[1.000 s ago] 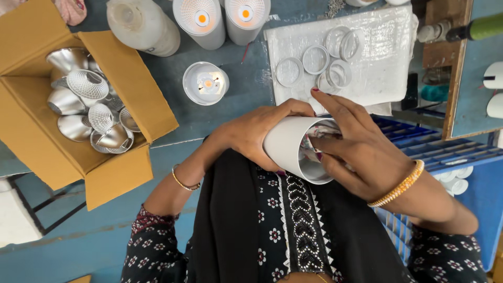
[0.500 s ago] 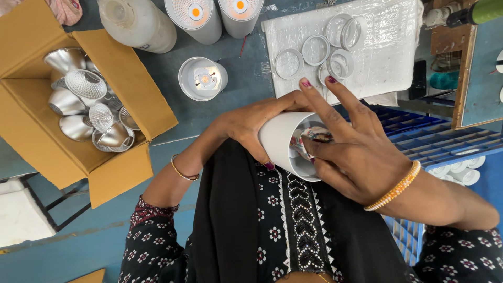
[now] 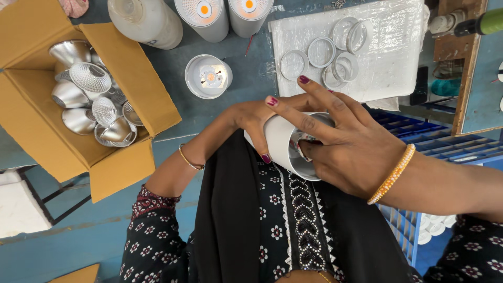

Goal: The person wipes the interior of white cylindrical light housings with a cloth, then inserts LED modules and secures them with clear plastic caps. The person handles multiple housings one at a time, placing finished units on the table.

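Since a second ago the right hand [image 3: 351, 152] has turned over the white cylindrical housing [image 3: 280, 144], its fingers now spread wide across the open end with the thumb dipping inside. The left hand [image 3: 251, 118] is clamped around the housing's far side, fingers curled on its wall, holding it over the lap at the worktop's near edge. An open brown cardboard box [image 3: 36, 120] of silver reflectors [image 3: 91, 78] sits at the left edge. A white plastic-wrapped tray [image 3: 393, 57] with clear rings [image 3: 320, 52] lies toward the far right corner.
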